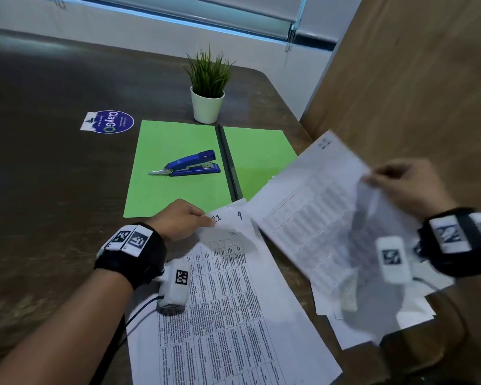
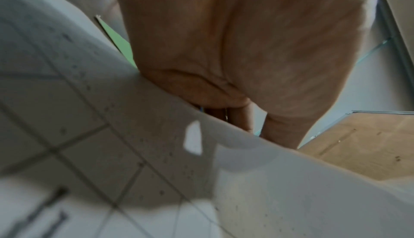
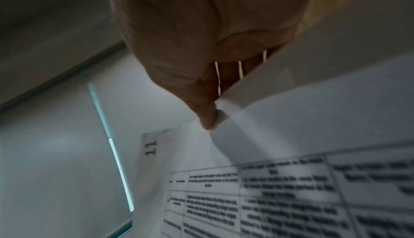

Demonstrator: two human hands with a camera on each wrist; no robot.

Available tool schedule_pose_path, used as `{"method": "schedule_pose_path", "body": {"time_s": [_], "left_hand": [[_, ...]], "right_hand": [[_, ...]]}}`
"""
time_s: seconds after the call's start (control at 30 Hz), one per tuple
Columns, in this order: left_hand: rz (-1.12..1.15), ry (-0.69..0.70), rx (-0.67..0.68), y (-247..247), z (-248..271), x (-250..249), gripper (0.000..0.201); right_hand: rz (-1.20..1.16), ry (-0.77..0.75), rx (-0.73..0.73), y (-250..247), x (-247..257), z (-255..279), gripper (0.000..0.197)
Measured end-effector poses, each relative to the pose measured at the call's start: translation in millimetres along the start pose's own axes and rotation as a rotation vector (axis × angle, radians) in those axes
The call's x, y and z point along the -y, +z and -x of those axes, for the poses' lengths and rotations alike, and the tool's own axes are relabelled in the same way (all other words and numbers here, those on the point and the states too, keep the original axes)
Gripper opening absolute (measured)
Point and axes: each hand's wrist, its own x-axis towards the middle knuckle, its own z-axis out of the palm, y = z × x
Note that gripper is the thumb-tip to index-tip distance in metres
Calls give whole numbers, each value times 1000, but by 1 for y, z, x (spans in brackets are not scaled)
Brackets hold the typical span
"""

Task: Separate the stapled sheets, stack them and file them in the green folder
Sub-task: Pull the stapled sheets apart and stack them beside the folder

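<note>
Left hand (image 1: 182, 218) pins the flat white printed table sheet (image 1: 233, 315) by its top corner; right hand (image 1: 408, 187) pinches a lifted white printed sheet (image 1: 311, 215). Better to lay it squarely, edges aligned, before the open green paper folder (image 1: 175, 151) behind, where a blue stapler (image 1: 192, 164) rests.

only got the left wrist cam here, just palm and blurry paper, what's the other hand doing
Observer: The right hand holds a printed sheet lifted off the table, pinching its top edge.
Operator: is the folder ready
Observer: The green folder lies open, but a blue stapler sits on its left half.
Operator: and my hand, what's it on
Observer: The left hand pinches the top corner of another printed sheet, which lies flat on the table.
</note>
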Motion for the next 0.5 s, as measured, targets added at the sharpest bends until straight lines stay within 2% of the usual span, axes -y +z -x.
{"method": "schedule_pose_path", "body": {"time_s": [0.13,0.2,0.23,0.37,0.5], "left_hand": [[15,15,19,-2,-1,2,26],[28,11,17,-1,1,1,28],[32,2,16,0,1,1,29],[36,-10,16,1,2,2,31],[-16,35,-23,0,-1,3,30]], "right_hand": [[156,-143,-239,-76,39,-38,24],[215,-227,-303,-95,52,-48,41],[240,-274,-308,-95,60,-49,40],[468,-382,-180,-50,74,-29,18],[738,-261,-4,44,38,0,17]]}}
